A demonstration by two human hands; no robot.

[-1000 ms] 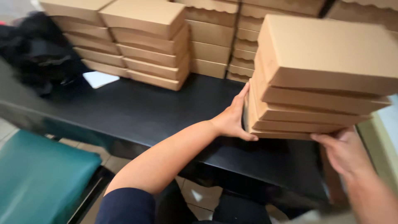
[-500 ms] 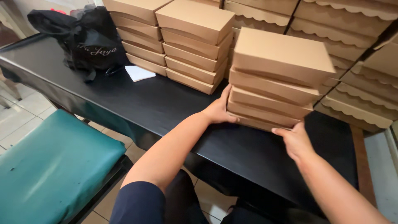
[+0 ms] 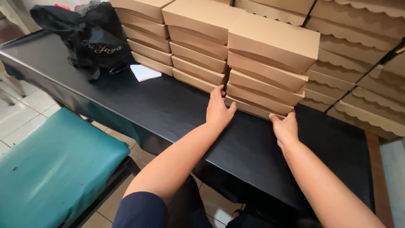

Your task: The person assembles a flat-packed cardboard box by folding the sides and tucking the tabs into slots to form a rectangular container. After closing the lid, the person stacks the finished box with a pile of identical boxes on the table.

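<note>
My left hand (image 3: 218, 110) and right hand (image 3: 285, 127), fingers spread flat, press the box stack (image 3: 270, 71); next, square it against the neighbouring stack (image 3: 200, 46) mid-counter (image 3: 168, 109).

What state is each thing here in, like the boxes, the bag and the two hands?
Nearest stack of boxes: closed, four high, standing on the black table.
Left hand: open, flat against the stack's lower left corner.
Right hand: open, fingertips at the bottom box's front edge.
Other box stacks: closed, stacked behind.
Black bag: crumpled, slumped on the table.
White paper: lying flat.
Green seat: unoccupied.
</note>
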